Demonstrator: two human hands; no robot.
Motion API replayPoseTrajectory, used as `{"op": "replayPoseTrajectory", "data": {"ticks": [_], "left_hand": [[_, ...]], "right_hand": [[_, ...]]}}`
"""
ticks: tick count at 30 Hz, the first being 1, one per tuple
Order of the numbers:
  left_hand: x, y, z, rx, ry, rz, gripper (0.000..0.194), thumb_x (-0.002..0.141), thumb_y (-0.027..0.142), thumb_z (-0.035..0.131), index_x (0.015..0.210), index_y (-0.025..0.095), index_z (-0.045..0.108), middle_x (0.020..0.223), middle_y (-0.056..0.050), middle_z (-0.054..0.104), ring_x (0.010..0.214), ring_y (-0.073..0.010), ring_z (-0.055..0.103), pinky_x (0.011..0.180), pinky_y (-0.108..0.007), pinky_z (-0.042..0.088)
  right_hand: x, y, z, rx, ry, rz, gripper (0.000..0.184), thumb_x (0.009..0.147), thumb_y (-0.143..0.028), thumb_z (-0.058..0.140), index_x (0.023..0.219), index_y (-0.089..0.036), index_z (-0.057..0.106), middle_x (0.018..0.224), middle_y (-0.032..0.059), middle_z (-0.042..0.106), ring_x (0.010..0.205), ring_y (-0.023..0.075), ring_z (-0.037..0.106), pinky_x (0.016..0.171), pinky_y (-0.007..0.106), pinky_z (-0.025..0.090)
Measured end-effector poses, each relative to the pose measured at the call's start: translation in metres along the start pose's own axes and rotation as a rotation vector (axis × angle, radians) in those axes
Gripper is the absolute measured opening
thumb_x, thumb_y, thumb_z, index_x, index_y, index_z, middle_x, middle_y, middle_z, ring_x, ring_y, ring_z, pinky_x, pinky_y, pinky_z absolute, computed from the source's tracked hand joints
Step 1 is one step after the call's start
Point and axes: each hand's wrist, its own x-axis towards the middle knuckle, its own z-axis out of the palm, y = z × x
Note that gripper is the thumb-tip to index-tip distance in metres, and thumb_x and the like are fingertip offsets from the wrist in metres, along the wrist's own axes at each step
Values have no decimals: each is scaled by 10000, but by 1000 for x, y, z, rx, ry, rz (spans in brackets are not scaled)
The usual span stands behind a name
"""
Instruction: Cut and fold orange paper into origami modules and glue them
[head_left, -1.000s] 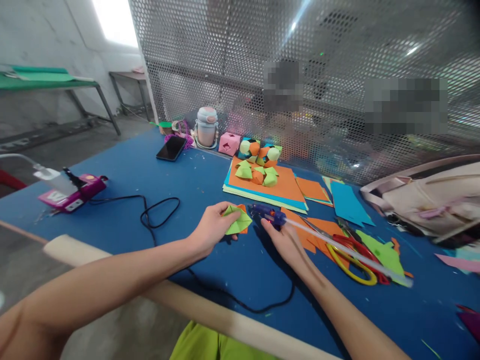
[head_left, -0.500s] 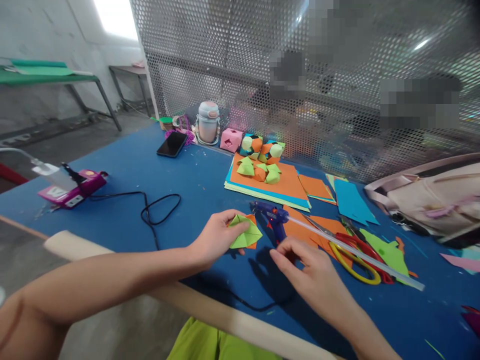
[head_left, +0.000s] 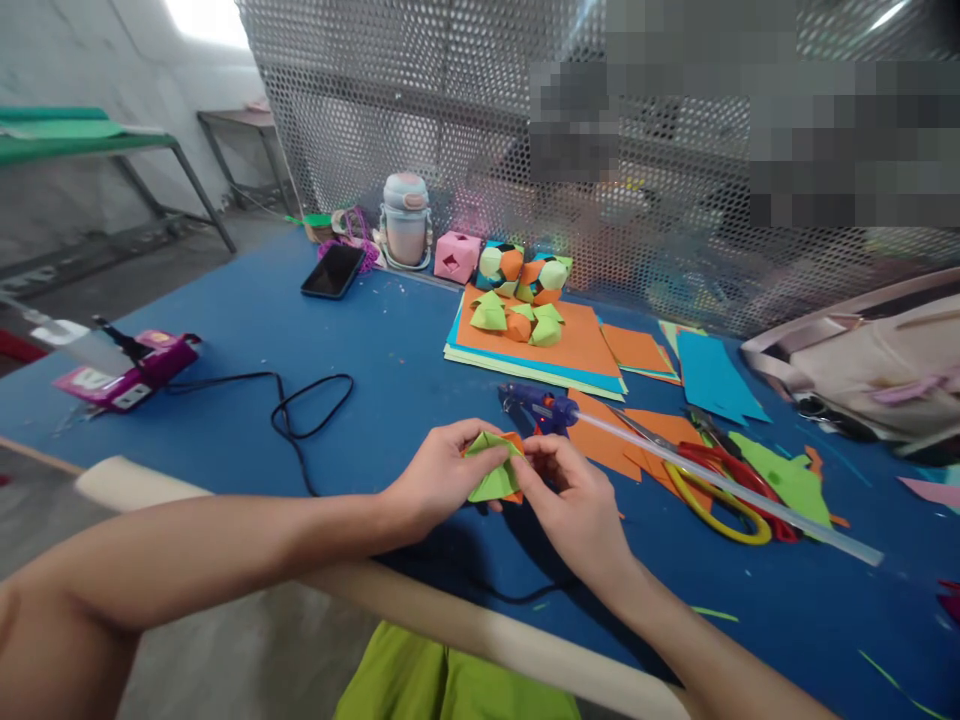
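Observation:
Between my hands is a folded paper piece [head_left: 491, 475], green on top with orange showing at its right edge. My left hand [head_left: 442, 475] is closed on it, the thumb lying across the green face. From the right, my right hand [head_left: 570, 500] pinches the edge of the same piece with thumb and fingers. Just beyond my right hand lies a blue glue gun [head_left: 541, 402] with a long clear glue stick [head_left: 720, 485] out of its back. Its handle is mostly hidden behind that hand.
Scissors with yellow and red handles [head_left: 720, 500] lie among paper scraps on the right. Farther back are a paper stack [head_left: 592, 350] with folded pieces, a bottle [head_left: 406, 225] and a phone [head_left: 334, 271]. A black cord [head_left: 289, 420] loops left of my hands, near a purple power strip [head_left: 135, 375].
My right hand has moved left from beside the glue gun to the folded paper and now grips its edge. My left hand keeps its hold. The view has shifted slightly.

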Motion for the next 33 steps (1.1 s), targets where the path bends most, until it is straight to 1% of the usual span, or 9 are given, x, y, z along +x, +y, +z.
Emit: {"op": "replayPoseTrajectory", "data": {"ticks": [6, 10, 14, 19, 26, 33], "left_hand": [[0, -1, 2, 6, -24, 12, 118, 706, 259, 654, 749, 158, 610, 574, 21, 607, 444, -115, 581, 414, -223, 504], [-1, -2, 2, 14, -42, 14, 107, 716, 265, 630, 744, 163, 616, 569, 22, 606, 445, -113, 576, 414, -224, 504], [-1, 0, 2, 0, -51, 9, 108, 731, 266, 588, 736, 164, 623, 579, 14, 609, 486, -126, 595, 428, -234, 517], [-3, 2, 1, -7, -65, 3, 123, 713, 281, 592, 705, 161, 616, 559, 16, 591, 476, -117, 570, 417, -227, 512], [-3, 3, -1, -16, -81, -32, 149, 694, 299, 580, 689, 151, 591, 534, 22, 572, 457, -112, 551, 384, -213, 492], [-2, 2, -4, -32, -123, -35, 164, 713, 303, 567, 691, 142, 592, 538, 19, 566, 474, -112, 549, 396, -220, 496]], "right_hand": [[1, -3, -1, 39, 48, -1, 123, 834, -299, 540, 789, -190, 575, 663, -13, 600, 557, 109, 570, 521, 211, 473], [1, -3, -1, -12, 89, -34, 119, 824, -272, 545, 742, -189, 569, 625, -20, 589, 529, 106, 562, 519, 215, 474], [0, -1, 0, -38, 92, -74, 117, 838, -258, 536, 748, -194, 572, 639, -20, 585, 540, 105, 566, 534, 221, 483], [-1, -2, 0, -21, 87, -165, 68, 856, -200, 528, 858, -196, 595, 718, -5, 600, 617, 111, 584, 592, 229, 495], [-1, -2, -4, -39, 60, -395, 144, 860, -96, 498, 882, -200, 595, 743, 6, 590, 655, 108, 571, 595, 223, 475], [-1, -1, -7, -141, 21, -506, 205, 862, -72, 471, 976, -196, 588, 815, 42, 609, 706, 123, 600, 631, 233, 501]]}}
